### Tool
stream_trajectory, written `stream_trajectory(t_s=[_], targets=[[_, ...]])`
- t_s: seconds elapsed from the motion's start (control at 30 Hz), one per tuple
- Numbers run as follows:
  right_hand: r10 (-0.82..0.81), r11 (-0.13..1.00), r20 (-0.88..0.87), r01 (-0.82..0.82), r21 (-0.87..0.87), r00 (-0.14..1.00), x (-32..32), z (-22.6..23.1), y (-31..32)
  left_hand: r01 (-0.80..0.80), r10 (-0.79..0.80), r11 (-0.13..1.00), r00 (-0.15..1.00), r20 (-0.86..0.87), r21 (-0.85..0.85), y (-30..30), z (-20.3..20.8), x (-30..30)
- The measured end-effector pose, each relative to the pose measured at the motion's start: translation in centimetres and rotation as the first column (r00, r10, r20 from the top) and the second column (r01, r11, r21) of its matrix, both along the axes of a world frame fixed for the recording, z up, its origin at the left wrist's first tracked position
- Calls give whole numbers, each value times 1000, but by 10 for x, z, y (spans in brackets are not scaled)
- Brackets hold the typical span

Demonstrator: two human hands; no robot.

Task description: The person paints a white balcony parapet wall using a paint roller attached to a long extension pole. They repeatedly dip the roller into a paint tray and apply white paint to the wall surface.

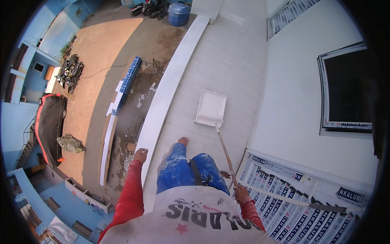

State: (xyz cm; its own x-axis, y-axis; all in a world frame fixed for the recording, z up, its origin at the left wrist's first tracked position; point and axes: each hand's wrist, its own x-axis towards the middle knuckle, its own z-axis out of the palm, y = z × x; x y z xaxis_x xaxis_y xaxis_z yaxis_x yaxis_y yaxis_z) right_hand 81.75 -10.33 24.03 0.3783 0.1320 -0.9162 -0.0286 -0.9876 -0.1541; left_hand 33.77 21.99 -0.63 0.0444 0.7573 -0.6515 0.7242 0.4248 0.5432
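Observation:
My right hand (pixel 242 193) is wrapped round a long, brownish pole (pixel 227 156) at my right side. The pole slants forward to the near edge of a white paint tray (pixel 211 106) on the pale tiled floor. White paint coats the tray; whatever is fixed to the pole's far end is hard to make out against it. My left hand (pixel 140 155), fingers curled in with nothing visible in them, is held out beside the white parapet ledge (pixel 162 107). Whether it touches the ledge I cannot tell.
To the right, a white wall has a dark window (pixel 347 87) and a frame covered in printed protective film (pixel 280 203). Beyond the ledge lies a lower yard with wrapped long profiles (pixel 129 81), a covered car (pixel 50 126), motorcycles (pixel 70 73) and a blue water drum (pixel 178 15).

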Motion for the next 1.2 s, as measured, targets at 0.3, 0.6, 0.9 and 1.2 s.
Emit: stream_trajectory(t_s=[0.3,0.6,0.9,1.2], targets=[[184,951,205,-227,208,961,-10,-4,-64,-119,116,992,990,-81,-39,-76,44,-28],[411,812,426,-536,231,806,-17,53,-128,81,-87,994,993,-81,-70,-222,98,11],[609,469,467,-766,440,641,-48,81,-77,-31,32,986,999,-1,162,-323,127,3],[682,658,41,-638,399,730,-187,84,-12,-606,606,796,795,-12,6,-488,99,-135]])
